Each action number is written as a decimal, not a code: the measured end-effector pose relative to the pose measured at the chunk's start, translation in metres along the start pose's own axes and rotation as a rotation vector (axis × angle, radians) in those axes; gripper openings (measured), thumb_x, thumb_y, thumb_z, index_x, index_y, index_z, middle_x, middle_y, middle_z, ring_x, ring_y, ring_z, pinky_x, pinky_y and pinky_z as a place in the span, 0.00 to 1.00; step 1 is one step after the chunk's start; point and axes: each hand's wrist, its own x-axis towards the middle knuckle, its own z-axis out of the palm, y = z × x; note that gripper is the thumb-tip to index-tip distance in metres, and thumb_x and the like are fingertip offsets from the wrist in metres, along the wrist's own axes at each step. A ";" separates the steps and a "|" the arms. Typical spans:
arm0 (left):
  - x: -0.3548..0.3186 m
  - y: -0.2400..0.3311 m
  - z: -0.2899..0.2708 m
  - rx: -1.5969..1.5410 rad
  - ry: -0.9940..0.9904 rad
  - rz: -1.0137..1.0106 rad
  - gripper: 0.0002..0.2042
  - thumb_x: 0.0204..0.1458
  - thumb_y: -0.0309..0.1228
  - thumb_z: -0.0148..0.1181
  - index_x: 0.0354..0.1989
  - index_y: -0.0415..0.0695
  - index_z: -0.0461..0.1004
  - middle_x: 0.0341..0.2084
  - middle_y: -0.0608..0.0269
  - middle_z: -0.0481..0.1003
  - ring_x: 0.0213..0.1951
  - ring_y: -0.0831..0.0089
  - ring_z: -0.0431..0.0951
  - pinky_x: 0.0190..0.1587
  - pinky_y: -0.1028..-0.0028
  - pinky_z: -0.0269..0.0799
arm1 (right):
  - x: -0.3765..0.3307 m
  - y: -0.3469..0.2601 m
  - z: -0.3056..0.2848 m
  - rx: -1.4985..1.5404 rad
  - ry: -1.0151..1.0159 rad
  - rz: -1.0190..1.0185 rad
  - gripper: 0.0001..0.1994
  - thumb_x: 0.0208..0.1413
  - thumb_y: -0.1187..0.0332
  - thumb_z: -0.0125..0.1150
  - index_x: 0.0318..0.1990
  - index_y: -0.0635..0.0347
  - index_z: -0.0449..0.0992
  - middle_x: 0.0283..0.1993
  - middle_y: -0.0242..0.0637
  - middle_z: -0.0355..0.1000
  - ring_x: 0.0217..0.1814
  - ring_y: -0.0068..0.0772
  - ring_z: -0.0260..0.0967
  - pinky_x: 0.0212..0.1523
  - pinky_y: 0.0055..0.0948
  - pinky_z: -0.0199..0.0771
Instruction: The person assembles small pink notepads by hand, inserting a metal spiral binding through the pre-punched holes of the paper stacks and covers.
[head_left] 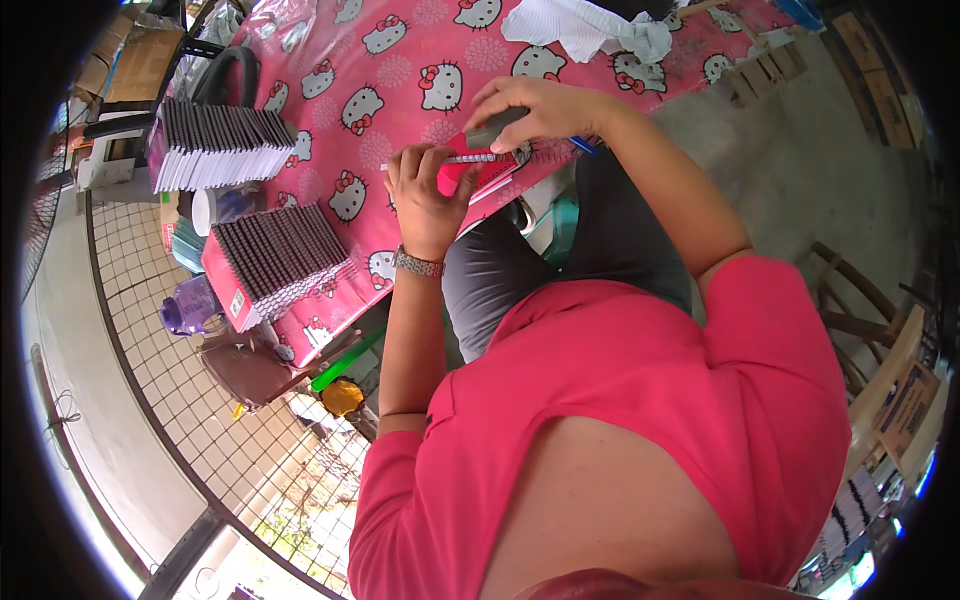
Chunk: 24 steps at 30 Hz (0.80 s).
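A red spiral-bound notebook (494, 178) lies at the table's near edge, partly covered by my hands. My left hand (430, 190), with a metal watch on its wrist, is closed with thumb and fingers at the notebook's binding (476, 157). Above that binding, my right hand (545, 108) curls its fingers round a dark grey piece (497, 130) whose kind I cannot make out. By the right wrist is a blue pen-like thing (583, 145).
Two stacks of spiral-bound notebooks, one farther back (222, 145) and one nearer (280, 255), stand at the left on the pink patterned tablecloth (390, 70). White cloth (585, 30) lies at the back. A purple jug (190, 308) and brown bag (243, 370) are beside the table.
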 end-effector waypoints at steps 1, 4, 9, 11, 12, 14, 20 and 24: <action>0.000 0.000 -0.001 -0.007 -0.003 0.005 0.13 0.43 0.33 0.70 0.38 0.48 0.76 0.39 0.61 0.74 0.46 0.58 0.70 0.50 0.60 0.64 | 0.003 -0.002 -0.002 -0.059 0.013 0.003 0.22 0.54 0.62 0.63 0.56 0.59 0.76 0.54 0.33 0.72 0.57 0.25 0.66 0.60 0.27 0.62; 0.001 -0.012 -0.004 -0.072 0.027 -0.007 0.14 0.42 0.28 0.68 0.39 0.46 0.76 0.40 0.57 0.73 0.46 0.56 0.71 0.51 0.59 0.66 | 0.008 0.000 0.000 -0.176 -0.068 0.062 0.24 0.53 0.60 0.64 0.58 0.57 0.75 0.55 0.36 0.71 0.60 0.29 0.65 0.61 0.29 0.61; -0.005 -0.029 -0.017 -0.079 0.032 -0.062 0.14 0.43 0.26 0.66 0.40 0.45 0.75 0.41 0.56 0.73 0.45 0.55 0.71 0.51 0.59 0.66 | 0.022 0.002 0.000 0.416 -0.250 -0.122 0.25 0.51 0.62 0.65 0.58 0.58 0.74 0.58 0.35 0.70 0.61 0.29 0.64 0.63 0.30 0.60; -0.002 -0.033 -0.018 -0.029 0.013 -0.017 0.14 0.44 0.25 0.66 0.41 0.45 0.75 0.41 0.56 0.73 0.45 0.55 0.71 0.50 0.58 0.67 | 0.025 0.002 -0.004 0.063 -0.194 0.033 0.25 0.50 0.64 0.65 0.58 0.59 0.74 0.59 0.35 0.68 0.62 0.30 0.63 0.64 0.29 0.59; -0.001 -0.032 -0.020 -0.042 -0.015 -0.024 0.13 0.46 0.25 0.66 0.41 0.44 0.75 0.41 0.56 0.73 0.45 0.54 0.72 0.49 0.58 0.68 | 0.028 -0.003 -0.006 -0.096 -0.163 0.070 0.25 0.49 0.65 0.64 0.57 0.59 0.74 0.61 0.35 0.67 0.63 0.32 0.63 0.64 0.30 0.58; 0.001 -0.038 -0.019 -0.086 -0.009 0.017 0.13 0.48 0.23 0.65 0.42 0.43 0.75 0.41 0.56 0.73 0.43 0.57 0.74 0.44 0.62 0.71 | 0.030 0.002 -0.004 0.257 -0.138 0.067 0.25 0.50 0.64 0.65 0.58 0.58 0.74 0.61 0.36 0.68 0.62 0.33 0.64 0.64 0.32 0.60; 0.010 -0.037 -0.026 -0.302 -0.144 -0.089 0.11 0.50 0.20 0.64 0.43 0.38 0.74 0.38 0.54 0.74 0.35 0.61 0.78 0.34 0.69 0.75 | 0.037 0.003 -0.008 0.132 -0.157 0.022 0.26 0.50 0.60 0.68 0.58 0.59 0.74 0.57 0.37 0.71 0.61 0.31 0.66 0.63 0.31 0.60; 0.014 -0.035 -0.022 -0.350 -0.191 -0.038 0.12 0.50 0.20 0.65 0.44 0.37 0.74 0.38 0.54 0.74 0.35 0.63 0.80 0.35 0.71 0.78 | 0.041 -0.004 -0.008 -0.087 -0.173 0.123 0.25 0.51 0.62 0.67 0.57 0.58 0.75 0.56 0.37 0.72 0.59 0.29 0.66 0.62 0.28 0.60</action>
